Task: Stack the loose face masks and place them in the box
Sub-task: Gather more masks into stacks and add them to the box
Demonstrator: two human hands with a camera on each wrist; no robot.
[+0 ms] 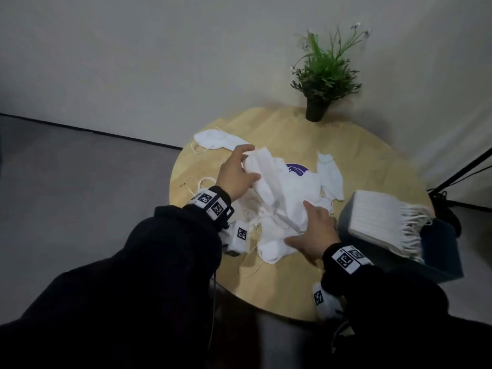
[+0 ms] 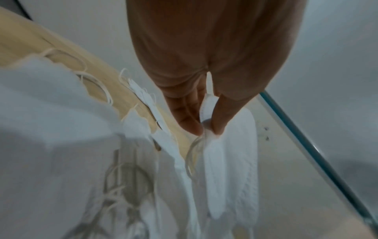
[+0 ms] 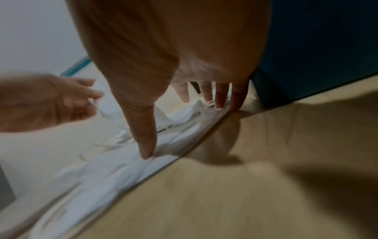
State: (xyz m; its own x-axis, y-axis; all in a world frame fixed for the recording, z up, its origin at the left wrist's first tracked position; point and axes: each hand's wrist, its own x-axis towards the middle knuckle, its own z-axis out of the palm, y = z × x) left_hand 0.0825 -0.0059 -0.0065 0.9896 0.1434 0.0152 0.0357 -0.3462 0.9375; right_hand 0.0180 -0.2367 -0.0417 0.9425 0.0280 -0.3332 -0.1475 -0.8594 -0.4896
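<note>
Several loose white face masks lie in a pile [image 1: 292, 193] in the middle of the round wooden table [image 1: 274, 286]. My left hand [image 1: 253, 163] pinches one white mask [image 1: 266, 179] and holds it raised over the pile; the left wrist view shows thumb and fingers of this left hand [image 2: 207, 131] closed on the held mask's [image 2: 231, 169] edge. My right hand [image 1: 296, 222] presses flat on the pile's near side, and in the right wrist view the right hand [image 3: 182, 129] keeps its fingers straight on the masks [image 3: 114, 171]. The blue box [image 1: 439, 251] at right holds a mask stack [image 1: 386, 222].
A single mask [image 1: 215, 139] lies at the table's far left and another [image 1: 330, 177] right of the pile. A potted plant [image 1: 319, 83] stands at the far edge. A purple sticker [image 1: 296, 169] shows under the pile. A black stand leg [image 1: 463, 169] slants at right.
</note>
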